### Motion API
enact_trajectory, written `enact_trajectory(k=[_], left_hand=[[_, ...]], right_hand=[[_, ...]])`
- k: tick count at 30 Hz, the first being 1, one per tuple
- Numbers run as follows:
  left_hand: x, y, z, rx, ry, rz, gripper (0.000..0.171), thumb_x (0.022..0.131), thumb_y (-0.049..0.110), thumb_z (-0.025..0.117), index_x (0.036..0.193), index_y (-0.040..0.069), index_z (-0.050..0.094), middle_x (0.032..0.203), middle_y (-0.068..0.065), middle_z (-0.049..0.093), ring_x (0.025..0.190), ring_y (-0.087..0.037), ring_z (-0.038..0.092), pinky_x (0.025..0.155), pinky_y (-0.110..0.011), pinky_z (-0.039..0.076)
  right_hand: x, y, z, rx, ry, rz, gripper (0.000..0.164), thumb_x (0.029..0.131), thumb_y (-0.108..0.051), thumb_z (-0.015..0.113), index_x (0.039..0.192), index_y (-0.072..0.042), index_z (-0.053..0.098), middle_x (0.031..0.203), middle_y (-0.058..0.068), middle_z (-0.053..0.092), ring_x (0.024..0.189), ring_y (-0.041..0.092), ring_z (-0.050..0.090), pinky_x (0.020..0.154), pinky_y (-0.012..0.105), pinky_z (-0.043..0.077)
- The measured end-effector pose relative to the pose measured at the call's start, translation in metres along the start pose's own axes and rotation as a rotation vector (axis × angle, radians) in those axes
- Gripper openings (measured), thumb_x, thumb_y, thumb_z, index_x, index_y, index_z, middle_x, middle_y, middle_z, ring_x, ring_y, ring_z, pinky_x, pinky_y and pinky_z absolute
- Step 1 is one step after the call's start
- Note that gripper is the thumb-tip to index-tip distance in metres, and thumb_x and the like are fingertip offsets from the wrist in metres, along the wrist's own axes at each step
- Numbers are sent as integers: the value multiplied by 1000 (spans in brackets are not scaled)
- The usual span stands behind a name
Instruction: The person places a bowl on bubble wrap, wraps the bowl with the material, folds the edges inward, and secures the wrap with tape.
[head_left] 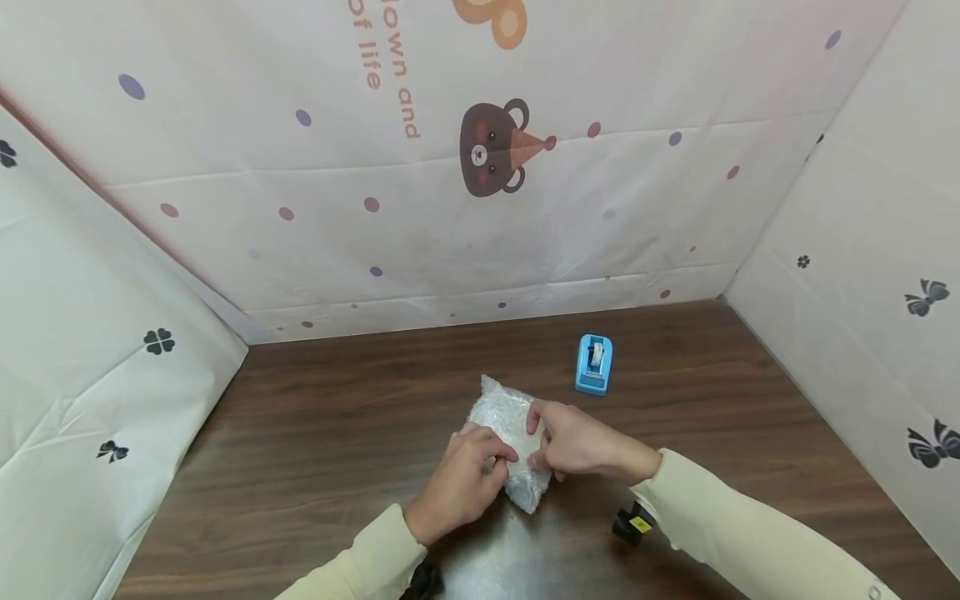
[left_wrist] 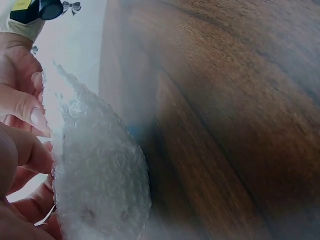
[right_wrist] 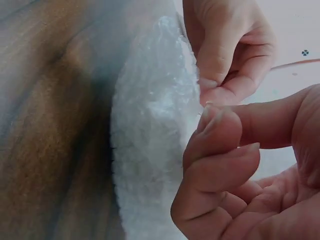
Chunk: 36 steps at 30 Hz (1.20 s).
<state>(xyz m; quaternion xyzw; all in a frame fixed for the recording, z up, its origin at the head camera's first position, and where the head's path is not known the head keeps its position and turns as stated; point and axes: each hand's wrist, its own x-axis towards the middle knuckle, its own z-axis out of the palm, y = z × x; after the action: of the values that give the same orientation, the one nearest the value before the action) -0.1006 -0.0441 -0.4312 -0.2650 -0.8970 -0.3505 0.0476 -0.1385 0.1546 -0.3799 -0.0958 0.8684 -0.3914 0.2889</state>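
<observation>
A flat package in clear bubble wrap rests at a slant on the table, its pointed ends towards the back and front. On its near left side, my left hand grips the wrap with bent fingers. From the right, my right hand holds the package, index finger and thumb on its upper face. Both hands' fingertips come close together over the wrap, as the right wrist view shows at the package. In the left wrist view, the bubble-wrapped side faces the camera; what lies inside cannot be made out.
A blue tape dispenser with a small roll stands behind the right hand on the dark wooden table. Printed white cloth walls border the table at the back and both sides. A black wrist device hangs under the right sleeve.
</observation>
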Motion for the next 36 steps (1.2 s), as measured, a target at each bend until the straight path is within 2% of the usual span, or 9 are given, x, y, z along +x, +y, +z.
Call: enact_trajectory(k=[4, 11, 14, 17, 20, 23, 28, 31, 36], left_hand=[[1, 1, 0, 70, -32, 5, 14, 88, 2, 71, 88, 12, 81, 86, 3, 70, 89, -14, 58, 81, -30, 41], [4, 3, -1, 169, -57, 36, 14, 87, 4, 70, 86, 13, 81, 82, 4, 68, 87, -14, 56, 79, -30, 39], [3, 3, -2, 181, -76, 55, 15, 88, 5, 69, 88, 13, 82, 83, 4, 68, 90, -14, 56, 80, -30, 40], [2, 3, -5, 144, -110, 42, 16, 90, 7, 67, 92, 12, 83, 89, 4, 66, 93, -13, 52, 83, -31, 39], [1, 3, -7, 123, -138, 26, 18, 92, 10, 65, 95, 10, 83, 96, 4, 61, 95, -13, 47, 86, -32, 40], [1, 2, -8, 139, -143, 32, 18, 93, 14, 65, 96, 10, 83, 101, 3, 59, 96, -14, 45, 87, -34, 41], [0, -2, -8, 180, -125, 83, 18, 94, 17, 66, 105, 12, 79, 106, 1, 63, 100, -16, 50, 90, -37, 46], [0, -5, -9, 212, -132, 131, 21, 95, 19, 67, 111, 13, 79, 109, 0, 63, 102, -18, 51, 92, -36, 47], [0, -9, -12, 305, -174, 196, 26, 98, 28, 66, 115, 15, 81, 114, -2, 64, 108, -20, 51, 96, -36, 48]], right_hand=[[0, 4, 4, -9, 36, -19, 31, 86, -1, 81, 101, -7, 55, 61, 7, 60, 47, 18, 57, 49, 29, 42], [-2, 7, 12, -80, 165, -59, 34, 81, -3, 87, 81, -6, 54, 62, 6, 60, 49, 17, 61, 48, 30, 47], [-2, 11, 13, -111, 210, -81, 37, 79, -8, 90, 76, -8, 53, 60, 4, 58, 50, 15, 59, 49, 29, 45], [-1, 19, 11, -179, 224, -171, 36, 80, -13, 90, 74, -12, 54, 58, -2, 55, 50, 10, 55, 49, 26, 42], [-1, 29, 8, -233, 198, -296, 26, 85, -16, 87, 81, -13, 61, 58, -8, 54, 51, 5, 51, 49, 23, 41], [0, 37, 4, -262, 156, -408, 16, 89, -16, 83, 94, -13, 68, 62, -11, 56, 54, 0, 48, 51, 21, 42], [2, 43, -1, -344, 103, -571, 23, 94, -17, 78, 117, -18, 75, 82, -9, 73, 62, -6, 50, 61, 18, 48], [3, 45, -2, -400, 85, -637, 25, 95, -17, 76, 121, -19, 77, 99, -6, 80, 71, -8, 56, 69, 18, 53], [4, 47, -4, -466, 86, -684, 21, 96, -18, 76, 116, -17, 80, 106, -5, 81, 85, -6, 67, 78, 22, 59]])
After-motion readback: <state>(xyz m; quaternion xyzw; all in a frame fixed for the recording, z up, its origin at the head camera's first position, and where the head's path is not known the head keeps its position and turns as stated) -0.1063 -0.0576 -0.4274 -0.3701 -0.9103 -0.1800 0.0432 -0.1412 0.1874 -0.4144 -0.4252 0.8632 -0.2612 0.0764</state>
